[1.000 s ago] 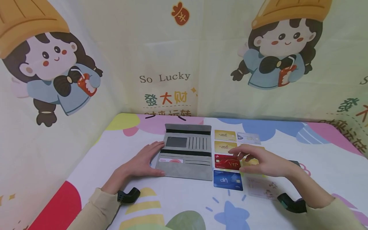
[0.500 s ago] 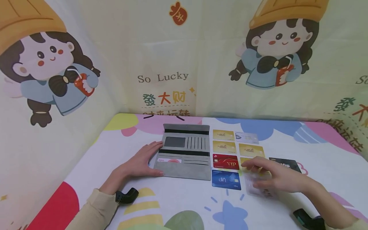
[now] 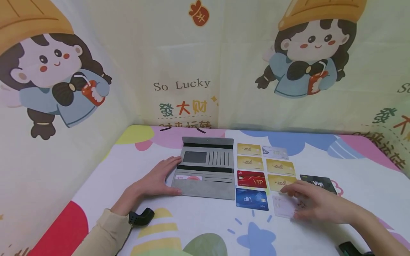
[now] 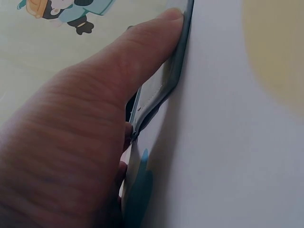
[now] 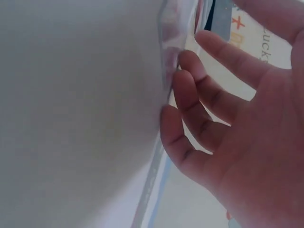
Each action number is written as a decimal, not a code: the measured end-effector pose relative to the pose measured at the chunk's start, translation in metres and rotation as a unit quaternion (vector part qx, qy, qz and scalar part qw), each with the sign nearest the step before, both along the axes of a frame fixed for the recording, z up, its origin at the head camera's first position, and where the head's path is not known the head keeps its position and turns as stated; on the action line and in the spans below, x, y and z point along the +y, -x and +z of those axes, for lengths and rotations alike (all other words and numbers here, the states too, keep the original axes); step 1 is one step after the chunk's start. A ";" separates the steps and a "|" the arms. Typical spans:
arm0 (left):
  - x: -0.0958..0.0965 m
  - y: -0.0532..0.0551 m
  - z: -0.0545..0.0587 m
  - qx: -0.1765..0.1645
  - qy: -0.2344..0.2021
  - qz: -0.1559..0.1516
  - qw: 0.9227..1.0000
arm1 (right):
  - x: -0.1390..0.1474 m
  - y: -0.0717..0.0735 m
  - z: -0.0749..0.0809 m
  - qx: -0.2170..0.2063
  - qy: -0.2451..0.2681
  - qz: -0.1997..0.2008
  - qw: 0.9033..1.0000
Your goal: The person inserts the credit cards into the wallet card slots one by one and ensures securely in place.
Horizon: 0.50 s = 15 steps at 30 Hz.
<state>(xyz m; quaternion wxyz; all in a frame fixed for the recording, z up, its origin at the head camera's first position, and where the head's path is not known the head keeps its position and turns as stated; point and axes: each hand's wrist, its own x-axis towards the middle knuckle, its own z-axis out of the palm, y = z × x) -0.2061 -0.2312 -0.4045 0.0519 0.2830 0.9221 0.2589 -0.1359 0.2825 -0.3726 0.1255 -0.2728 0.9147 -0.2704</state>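
Note:
An opened grey wallet [image 3: 208, 191] lies flat at the middle of the table, a pink-and-white card [image 3: 189, 178] in one slot. My left hand [image 3: 157, 180] rests along its left edge, fingers extended. In the left wrist view the thumb [image 4: 142, 45] presses on the wallet's rim [image 4: 178, 64]. My right hand [image 3: 320, 204] hovers low over a pale pink card [image 3: 282, 205], partly covering it. Its fingers are loosely bent, with the thumb apart. In the right wrist view the fingertips [image 5: 185, 83] are beside the pale card [image 5: 173, 35]; contact is unclear.
Right of the wallet lie a red VIP card [image 3: 251, 179], a blue VIP card [image 3: 252, 199], several gold cards [image 3: 280, 167] and a silver card [image 3: 275, 153]. A black VIP card [image 3: 317, 184] lies farther right. A printed cloth wall [image 3: 237, 89] backs the table.
My right hand has moved right and toward me, from over the red and gold cards to the pale pink card. The left hand has stayed at the wallet.

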 end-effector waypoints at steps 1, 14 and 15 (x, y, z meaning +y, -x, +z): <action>0.000 0.000 0.000 0.003 -0.005 -0.003 1.000 | 0.001 -0.001 -0.001 0.013 -0.007 -0.001 1.000; 0.001 0.001 -0.002 0.003 -0.011 -0.005 1.000 | -0.009 -0.004 -0.003 0.015 -0.069 -0.060 0.996; 0.000 0.001 -0.002 0.004 -0.009 -0.006 1.000 | -0.009 -0.004 -0.003 0.016 -0.068 -0.060 0.996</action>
